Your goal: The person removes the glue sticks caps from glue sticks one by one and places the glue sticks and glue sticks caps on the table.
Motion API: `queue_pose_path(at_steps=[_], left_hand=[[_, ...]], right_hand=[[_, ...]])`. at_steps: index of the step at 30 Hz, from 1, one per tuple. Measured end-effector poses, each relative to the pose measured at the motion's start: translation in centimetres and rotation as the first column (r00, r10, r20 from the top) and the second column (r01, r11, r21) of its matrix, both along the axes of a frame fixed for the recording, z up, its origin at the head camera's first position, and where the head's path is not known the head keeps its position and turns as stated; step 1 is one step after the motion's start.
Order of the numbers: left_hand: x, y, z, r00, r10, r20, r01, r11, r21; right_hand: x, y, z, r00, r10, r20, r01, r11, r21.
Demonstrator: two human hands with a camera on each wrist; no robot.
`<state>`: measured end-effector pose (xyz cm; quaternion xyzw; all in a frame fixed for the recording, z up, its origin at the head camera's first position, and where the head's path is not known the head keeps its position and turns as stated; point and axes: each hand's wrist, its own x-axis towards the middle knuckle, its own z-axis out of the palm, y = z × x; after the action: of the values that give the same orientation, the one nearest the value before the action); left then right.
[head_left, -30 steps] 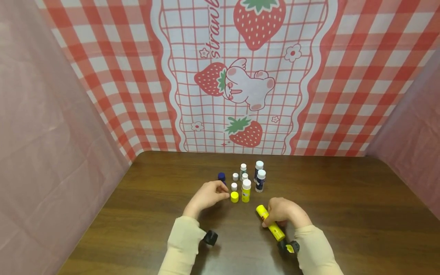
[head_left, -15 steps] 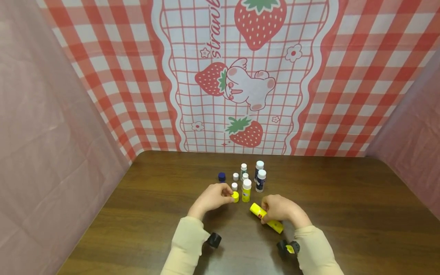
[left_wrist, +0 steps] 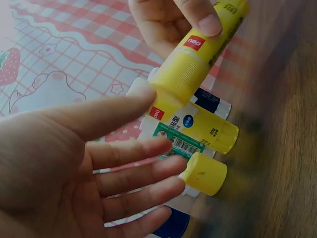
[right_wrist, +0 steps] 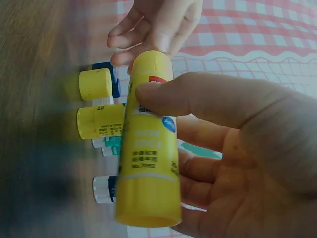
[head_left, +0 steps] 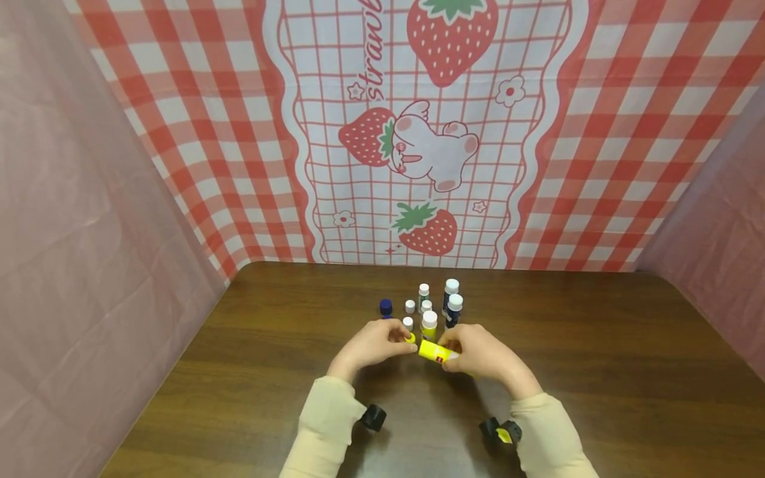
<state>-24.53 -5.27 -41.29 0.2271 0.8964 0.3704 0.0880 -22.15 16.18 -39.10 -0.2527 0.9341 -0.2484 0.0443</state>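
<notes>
My right hand (head_left: 481,350) grips a yellow glue stick (right_wrist: 148,148) between thumb and fingers, with its ribbed yellow cap (left_wrist: 181,74) pointing at my left hand. My left hand (head_left: 372,345) has its fingers spread fairly straight and holds nothing. Its thumb tip overlaps the edge of that cap in the left wrist view. Beyond its fingertips a loose yellow cap (left_wrist: 207,173) stands on the table, partly covered by the hand in the head view. Right behind the held stick stands a yellow glue stick with a white top (head_left: 429,325).
Behind the hands, two dark blue glue sticks with white caps (head_left: 455,312) stand to the right. Small white caps (head_left: 410,307) and a green-labelled stick (head_left: 424,299) are in the middle. A dark blue cap (head_left: 386,307) is at the left. The brown table (head_left: 239,372) meets a checked cloth.
My right hand has lifted the yellow glue stick and brought it left, its cap end now close to my left hand. My left hand has moved a little right, over the loose yellow cap.
</notes>
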Motion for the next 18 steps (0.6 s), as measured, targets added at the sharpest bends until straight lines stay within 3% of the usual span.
queue_pose_path(at_steps=[7,18], left_hand=[[0.2,0.2,0.4,0.998,-0.068,-0.014,0.068,0.997,0.032],[0.6,0.4,1.3,0.995,-0.093,-0.030,0.096,0.988,0.119]], right_hand=[[0.0,-0.3,0.3,0.987,0.042,-0.152,-0.047,0.998,-0.031],[0.6,-1.0,1.2,0.978,0.009,-0.206,-0.020,0.998,-0.052]])
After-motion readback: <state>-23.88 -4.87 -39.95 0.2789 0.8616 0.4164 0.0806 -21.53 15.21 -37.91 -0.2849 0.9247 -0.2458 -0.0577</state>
